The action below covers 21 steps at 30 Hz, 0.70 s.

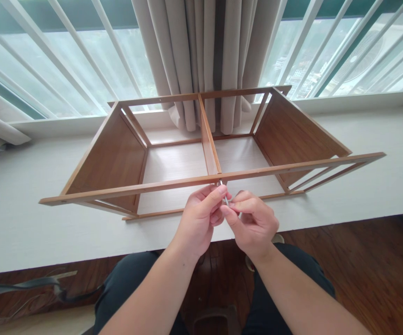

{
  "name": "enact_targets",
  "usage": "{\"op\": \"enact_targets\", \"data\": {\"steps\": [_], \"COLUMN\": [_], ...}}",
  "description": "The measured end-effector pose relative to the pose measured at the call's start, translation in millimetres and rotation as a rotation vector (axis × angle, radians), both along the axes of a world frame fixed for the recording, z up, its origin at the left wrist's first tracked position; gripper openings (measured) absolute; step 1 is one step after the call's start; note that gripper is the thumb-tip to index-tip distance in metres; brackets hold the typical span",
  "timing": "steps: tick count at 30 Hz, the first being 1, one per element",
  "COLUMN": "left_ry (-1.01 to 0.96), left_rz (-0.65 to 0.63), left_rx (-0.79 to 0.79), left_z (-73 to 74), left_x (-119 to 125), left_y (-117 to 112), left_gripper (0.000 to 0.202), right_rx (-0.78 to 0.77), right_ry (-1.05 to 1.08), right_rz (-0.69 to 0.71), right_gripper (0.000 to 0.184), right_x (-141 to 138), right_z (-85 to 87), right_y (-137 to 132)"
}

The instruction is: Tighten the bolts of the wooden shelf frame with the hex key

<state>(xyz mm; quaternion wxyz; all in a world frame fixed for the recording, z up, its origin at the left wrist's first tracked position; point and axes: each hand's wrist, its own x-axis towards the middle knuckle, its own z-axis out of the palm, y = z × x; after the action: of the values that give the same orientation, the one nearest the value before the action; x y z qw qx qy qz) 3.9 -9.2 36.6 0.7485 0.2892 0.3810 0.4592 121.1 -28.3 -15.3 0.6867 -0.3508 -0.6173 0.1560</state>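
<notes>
**Pinching a thin metal stick (226, 199)**

The left hand (204, 209) and the right hand (255, 221) both pinch the stick with their fingers. The left holds higher up, the right holds the low end. The stick's top is right at the front bar (292, 166) of a brown wooden frame (109, 163), near the middle board (208, 139). The frame sits on a white counter (20, 209).

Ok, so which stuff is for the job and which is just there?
For the job: the thin metal rod, pinched by the left hand and the right hand; the wooden frame, right by the rod's tip.
Just there: the grey-beige curtains; the dark strap at lower left.
</notes>
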Motion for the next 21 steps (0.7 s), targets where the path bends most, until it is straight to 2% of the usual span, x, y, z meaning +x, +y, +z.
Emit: {"op": "enact_targets", "data": {"steps": [4, 9, 12, 17, 21], "left_ry": [0.032, 0.028, 0.051, 0.04, 0.041], "left_rz": [0.014, 0.028, 0.031, 0.025, 0.019], "left_rx": [0.014, 0.039, 0.047, 0.087, 0.094], "left_z": [-0.4, 0.4, 2.0, 4.2, 3.2], "left_x": [-0.1, 0.3, 0.6, 0.6, -0.3], "left_y": [0.3, 0.6, 0.8, 1.4, 0.8], "left_gripper": [0.035, 0.036, 0.038, 0.039, 0.039], "right_rx": [-0.096, -0.295, -0.352, -0.313, -0.236], "right_ry": [0.062, 0.239, 0.25, 0.138, 0.111], "right_rz": [0.067, 0.264, 0.315, 0.287, 0.291], "right_gripper": [0.019, 0.024, 0.028, 0.032, 0.032], "right_x": [-4.9, -12.0, -12.6, -8.1, -4.7], "right_z": [3.1, 5.9, 7.5, 10.4, 5.3], "right_y": [-2.2, -4.3, -4.8, -2.6, -1.4]}}
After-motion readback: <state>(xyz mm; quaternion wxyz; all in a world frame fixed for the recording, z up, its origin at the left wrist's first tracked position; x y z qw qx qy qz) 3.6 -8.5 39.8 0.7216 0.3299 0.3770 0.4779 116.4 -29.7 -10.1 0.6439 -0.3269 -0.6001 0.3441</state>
